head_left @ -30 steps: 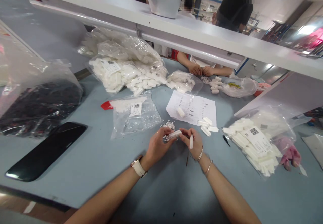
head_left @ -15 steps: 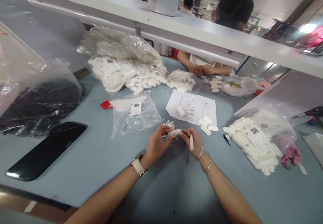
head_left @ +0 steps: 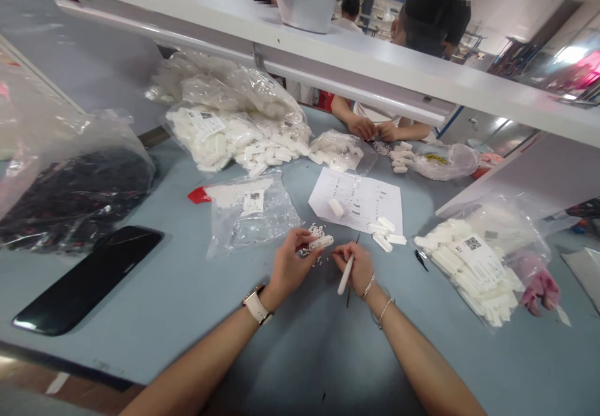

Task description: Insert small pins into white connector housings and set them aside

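My left hand (head_left: 288, 266) grips a white oblong plastic piece (head_left: 321, 243) between thumb and fingers; small openings show along its face. Just behind it lies a pile of tiny white parts (head_left: 316, 232), partly hidden by the fingers. My right hand (head_left: 360, 268), a little to the right, is closed around a slim white rod-like piece (head_left: 345, 275) slanting down toward me. Its thumb and forefinger tips are low by a few scattered tiny parts; whether they pinch one is too small to tell. A thin dark stick (head_left: 348, 297) lies under that hand.
A printed sheet (head_left: 323, 188) bears several white pieces (head_left: 385, 232). Clear bags of white pieces (head_left: 210, 147) are heaped at back left, another bag (head_left: 478, 266) at right. A black glossy panel (head_left: 89, 278) lies left. Beyond, a co-worker's hands (head_left: 375, 130) work under the shelf (head_left: 375, 60).
My right hand has drawn away from the white oblong piece and dropped toward the tabletop, its rod now tilting left. My left hand has shifted slightly left, still holding its piece.
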`<state>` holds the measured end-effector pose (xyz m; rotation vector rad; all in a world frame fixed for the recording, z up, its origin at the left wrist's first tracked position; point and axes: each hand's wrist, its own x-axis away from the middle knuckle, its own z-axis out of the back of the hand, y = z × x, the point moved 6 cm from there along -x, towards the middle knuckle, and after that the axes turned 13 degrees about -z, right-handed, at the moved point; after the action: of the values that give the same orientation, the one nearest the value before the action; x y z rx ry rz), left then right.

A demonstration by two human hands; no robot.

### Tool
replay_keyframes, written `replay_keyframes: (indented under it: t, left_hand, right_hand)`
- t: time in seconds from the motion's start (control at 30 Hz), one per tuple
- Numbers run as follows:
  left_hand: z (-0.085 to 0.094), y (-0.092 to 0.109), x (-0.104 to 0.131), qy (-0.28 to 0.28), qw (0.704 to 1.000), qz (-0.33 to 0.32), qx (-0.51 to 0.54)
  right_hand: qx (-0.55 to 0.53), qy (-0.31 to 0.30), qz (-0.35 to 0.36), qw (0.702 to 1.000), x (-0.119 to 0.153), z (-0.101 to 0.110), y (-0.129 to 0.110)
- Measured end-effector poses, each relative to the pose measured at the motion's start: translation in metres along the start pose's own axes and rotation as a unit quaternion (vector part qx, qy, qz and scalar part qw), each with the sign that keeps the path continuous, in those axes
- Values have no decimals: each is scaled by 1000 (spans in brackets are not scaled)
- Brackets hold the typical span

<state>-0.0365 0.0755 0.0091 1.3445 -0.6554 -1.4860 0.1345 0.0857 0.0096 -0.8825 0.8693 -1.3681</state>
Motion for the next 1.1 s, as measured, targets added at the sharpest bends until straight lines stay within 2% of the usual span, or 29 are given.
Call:
replay_keyframes:
  t: [0.1,0.17,0.33,0.53,0.87,1.0,1.1]
  left_hand:
    - [-1,-1,1,-11,1000,-2,-5]
    - [-2,0,1,-21,1000,-8,-14]
    - [-5,4,3,-41,997,-41,-58]
    - [-6,8,4,-47,994,-50,-80]
    - [-6,16,4,-40,992,-86,-83]
    - [-6,16,4,-42,992,-92,-77]
    - [-5,15,4,-41,991,-99,-77]
  right_hand:
    - [-85,58,-23,994,2,11,-5]
    - [-123,68,-34,990,3,14,-8]
    - [-135,49,-33,989,4,10,-9]
    - [-125,35,-25,991,5,5,-3]
    - [-87,53,-26,994,7,5,-6]
    - [-129,52,-54,989,2,5,2]
    - [-173,10,-92,981,-2,3,7]
